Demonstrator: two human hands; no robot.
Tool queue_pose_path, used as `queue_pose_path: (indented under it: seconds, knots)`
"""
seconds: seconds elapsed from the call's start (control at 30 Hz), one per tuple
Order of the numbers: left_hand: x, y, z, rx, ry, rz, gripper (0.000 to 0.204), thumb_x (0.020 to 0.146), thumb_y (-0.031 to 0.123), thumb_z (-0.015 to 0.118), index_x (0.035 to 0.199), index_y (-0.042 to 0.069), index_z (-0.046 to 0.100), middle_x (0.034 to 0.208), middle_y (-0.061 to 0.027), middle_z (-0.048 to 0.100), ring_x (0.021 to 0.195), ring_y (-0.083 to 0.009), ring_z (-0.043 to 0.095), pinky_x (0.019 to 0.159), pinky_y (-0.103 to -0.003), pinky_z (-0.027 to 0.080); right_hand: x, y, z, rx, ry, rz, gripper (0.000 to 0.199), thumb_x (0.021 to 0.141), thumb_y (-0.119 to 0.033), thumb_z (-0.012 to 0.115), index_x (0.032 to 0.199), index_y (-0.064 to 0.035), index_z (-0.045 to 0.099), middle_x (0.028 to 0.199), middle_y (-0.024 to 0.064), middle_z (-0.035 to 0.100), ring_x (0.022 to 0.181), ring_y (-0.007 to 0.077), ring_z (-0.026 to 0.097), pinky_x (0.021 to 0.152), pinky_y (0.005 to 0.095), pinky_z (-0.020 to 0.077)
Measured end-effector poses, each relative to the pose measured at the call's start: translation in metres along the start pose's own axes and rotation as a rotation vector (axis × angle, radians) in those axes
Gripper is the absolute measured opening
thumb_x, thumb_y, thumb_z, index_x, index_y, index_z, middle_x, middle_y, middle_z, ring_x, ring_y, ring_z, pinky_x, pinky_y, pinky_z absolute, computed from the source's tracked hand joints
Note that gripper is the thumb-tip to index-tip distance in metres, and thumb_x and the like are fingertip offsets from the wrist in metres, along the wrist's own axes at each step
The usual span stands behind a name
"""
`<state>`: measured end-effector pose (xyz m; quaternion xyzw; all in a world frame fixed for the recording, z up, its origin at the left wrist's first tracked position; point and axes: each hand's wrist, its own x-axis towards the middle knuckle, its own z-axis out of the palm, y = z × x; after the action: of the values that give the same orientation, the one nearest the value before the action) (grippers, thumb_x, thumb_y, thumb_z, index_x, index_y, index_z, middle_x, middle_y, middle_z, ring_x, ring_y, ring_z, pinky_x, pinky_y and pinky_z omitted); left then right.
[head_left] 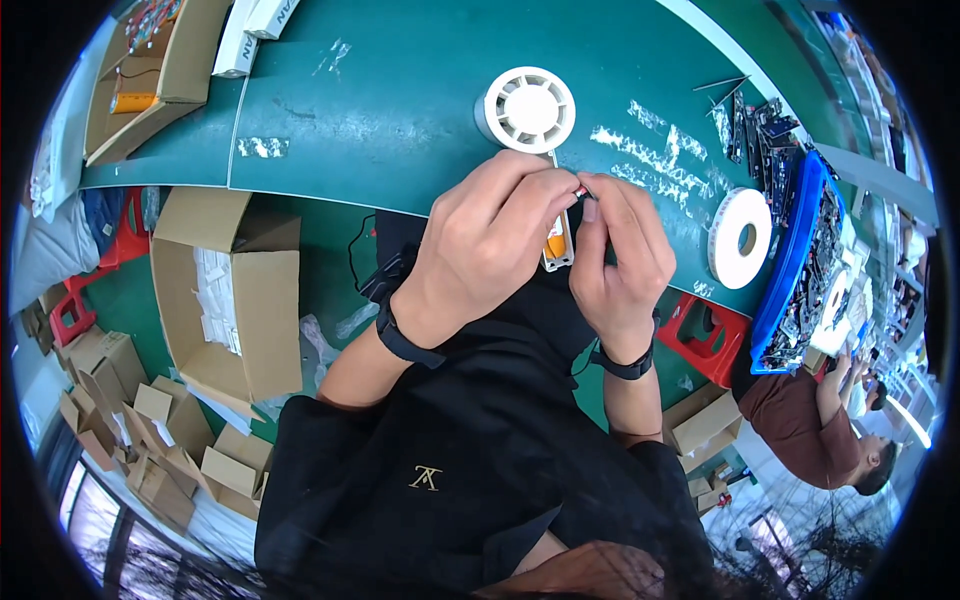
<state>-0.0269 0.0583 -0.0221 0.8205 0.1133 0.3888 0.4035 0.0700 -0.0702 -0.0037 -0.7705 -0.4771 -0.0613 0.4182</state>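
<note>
My left hand [490,232] and my right hand [632,255] meet over the near edge of the green table. Their fingertips are pinched together around a tiny red and dark piece, too small to name surely. Just below the fingertips, a narrow white casing [559,262] lies lengthwise between the hands, its upper part hidden by my left fingers. Inside it shows an orange cylinder [556,243], like a battery. Beyond my knuckles stands a round white spool-like part [530,108] with a slotted face.
Right of my hands lie a white tape roll [741,238] and a blue tray [790,265] of dark small parts. A cardboard box [195,90] with wired orange cylinders stands far left. Below the table edge are an open carton [270,320] and red stools [708,338]. Another person [800,425] sits at right.
</note>
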Motion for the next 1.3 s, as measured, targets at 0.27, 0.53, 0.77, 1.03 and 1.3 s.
queue_pose_path:
  seconds: [0.27, 0.53, 0.77, 1.03, 1.3]
  knots:
    - [-0.002, 0.005, 0.002, 0.048, 0.022, -0.021, 0.013, 0.090, -0.004, 0.078, 0.102, -0.001, 0.073, 0.094, -0.0129, 0.071, 0.077, -0.0288, 0.072, 0.064, -0.036, 0.058, 0.000, -0.001, -0.001, -0.006, -0.032, 0.024, 0.025, 0.090, 0.011, 0.068, 0.113, 0.0045, 0.076, 0.104, 0.0180, 0.077, 0.089, 0.0301, 0.076, 0.078, 0.0344, 0.0604]
    - [-0.002, 0.010, 0.005, 0.043, 0.053, -0.067, 0.011, 0.091, -0.005, 0.077, 0.101, -0.001, 0.072, 0.091, -0.0126, 0.071, 0.075, -0.0282, 0.072, 0.062, -0.035, 0.057, -0.002, 0.003, 0.001, -0.069, 0.007, -0.106, 0.042, 0.075, 0.013, 0.071, 0.116, 0.0009, 0.076, 0.105, 0.0126, 0.076, 0.085, 0.0288, 0.076, 0.073, 0.0351, 0.0613]
    - [-0.005, 0.008, 0.005, -0.016, 0.054, -0.080, 0.016, 0.090, -0.005, 0.078, 0.104, 0.000, 0.074, 0.095, -0.0135, 0.073, 0.075, -0.0251, 0.072, 0.062, -0.034, 0.056, -0.001, 0.007, -0.004, -0.014, -0.004, -0.086, 0.038, 0.082, 0.012, 0.073, 0.119, 0.0019, 0.076, 0.106, 0.0147, 0.076, 0.086, 0.0276, 0.076, 0.074, 0.0341, 0.0610]
    - [-0.010, 0.019, 0.002, 0.116, 0.128, -0.196, 0.029, 0.085, -0.007, 0.081, 0.112, 0.003, 0.079, 0.092, -0.0064, 0.063, 0.072, -0.0147, 0.065, 0.061, -0.027, 0.053, -0.010, 0.002, -0.025, 0.751, -0.116, 0.455, 0.045, 0.093, 0.011, 0.069, 0.137, 0.0053, 0.067, 0.125, 0.0190, 0.072, 0.105, 0.0230, 0.073, 0.091, 0.0325, 0.0591]
    - [-0.011, 0.002, 0.001, -0.081, 0.072, -0.167, 0.026, 0.083, -0.008, 0.082, 0.105, 0.004, 0.081, 0.093, -0.0050, 0.059, 0.069, -0.0147, 0.060, 0.060, -0.027, 0.050, -0.025, 0.027, -0.051, 1.312, -0.046, 0.864, 0.060, 0.095, 0.009, 0.069, 0.153, 0.0056, 0.051, 0.146, 0.0221, 0.063, 0.121, 0.0244, 0.069, 0.098, 0.0339, 0.0593]
